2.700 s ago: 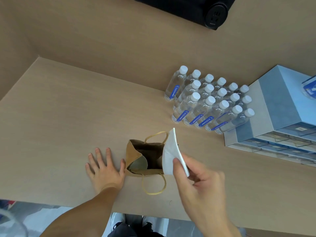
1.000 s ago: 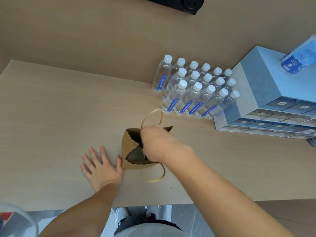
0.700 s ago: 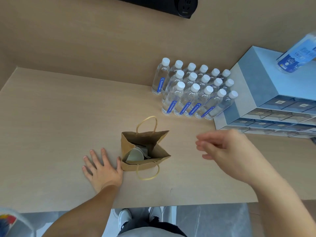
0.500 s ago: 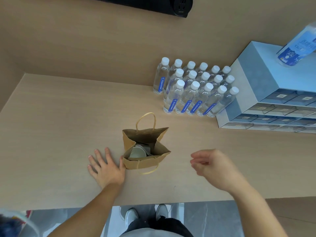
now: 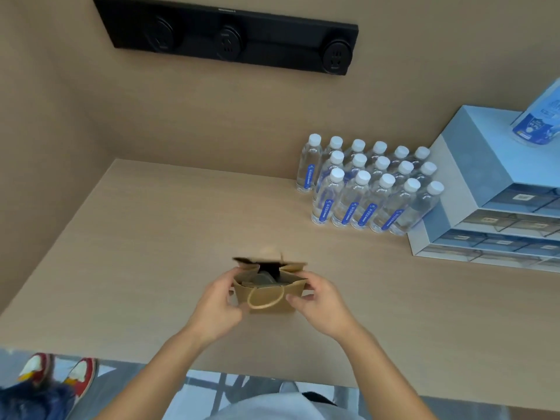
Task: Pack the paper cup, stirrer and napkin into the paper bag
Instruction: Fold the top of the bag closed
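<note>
A small brown paper bag with a looped handle stands upright on the wooden counter, near its front edge. My left hand grips the bag's left side and my right hand grips its right side. The bag's top is open. Inside, a grey rounded shape, the paper cup, shows in the dark opening. The napkin and stirrer cannot be made out inside.
Several water bottles stand grouped at the back right. A pale blue drawer unit sits to their right with a blue packet on top. A black socket strip is on the wall. Someone's shoes show beyond the counter's front edge.
My right hand pushed the napkin into the bag, drew back to the right, then returned. My left hand lifted off the counter. Both hands now hold the bag's sides.
</note>
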Demonstrator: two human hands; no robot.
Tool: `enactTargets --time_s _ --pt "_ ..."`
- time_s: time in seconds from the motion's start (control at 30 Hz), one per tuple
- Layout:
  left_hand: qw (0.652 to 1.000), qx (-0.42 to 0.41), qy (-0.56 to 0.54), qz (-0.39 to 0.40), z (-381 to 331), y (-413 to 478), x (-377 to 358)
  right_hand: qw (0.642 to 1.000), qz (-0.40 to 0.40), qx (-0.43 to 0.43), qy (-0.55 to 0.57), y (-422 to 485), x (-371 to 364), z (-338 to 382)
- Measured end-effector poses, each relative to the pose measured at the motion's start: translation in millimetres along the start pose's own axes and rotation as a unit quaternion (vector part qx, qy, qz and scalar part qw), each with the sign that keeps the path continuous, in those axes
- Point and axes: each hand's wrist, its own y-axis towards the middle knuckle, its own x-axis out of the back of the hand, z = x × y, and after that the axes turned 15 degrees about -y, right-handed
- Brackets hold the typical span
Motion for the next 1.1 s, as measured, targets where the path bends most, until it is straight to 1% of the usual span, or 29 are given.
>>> enactTargets --time_s 0.07,0.1,0.17,0.2,0.27,0.37,0.47,0.5,0.57,0.63,0.67,0.73,0.8,0.87,0.9,0.93,1.03,1.1 --pt "1.000 -0.010 -0.012 -0.006 -3.1 4.0 2.2 1.000 0.001 0.015 -0.002 4.6 0.4 -2.3" --pt "1.000 -0.016 -0.010 -0.013 -3.3 5.7 5.0 0.999 -0.008 0.024 -0.020 6.5 2.2 -4.2" --pt "0.999 -0.042 0.002 -0.028 -2.4 8.8 11.3 0.995 -0.061 0.045 -0.060 10.2 7.7 -8.8" --pt "0.998 -0.056 0.007 -0.035 -3.4 10.2 14.5 0.992 -0.094 0.058 -0.055 10.9 10.4 -8.2" --pt "0.996 -0.076 -0.013 -0.053 -6.8 12.3 18.7 0.988 -0.137 0.072 -0.023 13.5 13.3 -5.2" --pt "0.989 -0.077 -0.087 -0.092 -6.8 16.6 17.4 0.988 -0.144 0.049 0.037 20.7 7.0 -2.1" --pt "0.976 -0.081 -0.156 -0.127 -3.6 18.4 9.9 0.981 -0.160 0.064 0.086 24.5 0.2 -2.6" --pt "0.976 -0.090 -0.150 -0.129 -2.5 19.0 8.9 0.981 -0.154 0.070 0.092 25.9 -0.4 -4.1" --pt "0.983 -0.121 -0.075 -0.117 0.2 19.6 9.3 0.984 -0.139 0.072 0.081 29.2 1.7 -6.7" --pt "0.981 -0.158 0.012 -0.112 -2.2 20.4 9.8 0.986 -0.132 0.077 0.060 33.2 4.8 -6.6" --pt "0.979 -0.167 0.030 -0.110 -4.7 21.8 9.5 0.987 -0.128 0.085 0.048 35.6 5.6 -6.4" --pt "0.983 -0.155 0.028 -0.095 -10.3 27.0 7.5 0.990 -0.103 0.098 0.009 40.6 4.1 -6.3" --pt "0.990 -0.126 0.040 -0.050 -10.4 33.6 5.0 0.993 -0.043 0.095 -0.060 45.7 -2.4 -8.5" --pt "0.991 -0.096 0.095 -0.005 -9.6 38.7 2.7 0.990 -0.009 0.084 -0.117 50.0 -10.2 -10.0" --pt "0.991 -0.080 0.111 0.003 -8.8 40.2 1.0 0.991 -0.006 0.068 -0.119 51.3 -12.7 -10.9" --pt "0.993 -0.060 0.103 0.001 -7.6 40.9 0.3 0.992 -0.010 0.052 -0.111 52.5 -14.1 -11.9" --pt "0.999 -0.002 0.035 -0.035 -4.0 43.1 5.2 0.998 -0.027 0.007 -0.061 55.9 -12.0 -17.0" --pt "0.998 0.011 0.000 -0.067 -0.5 45.0 12.9 0.999 -0.026 -0.010 -0.019 55.8 -7.6 -22.5"
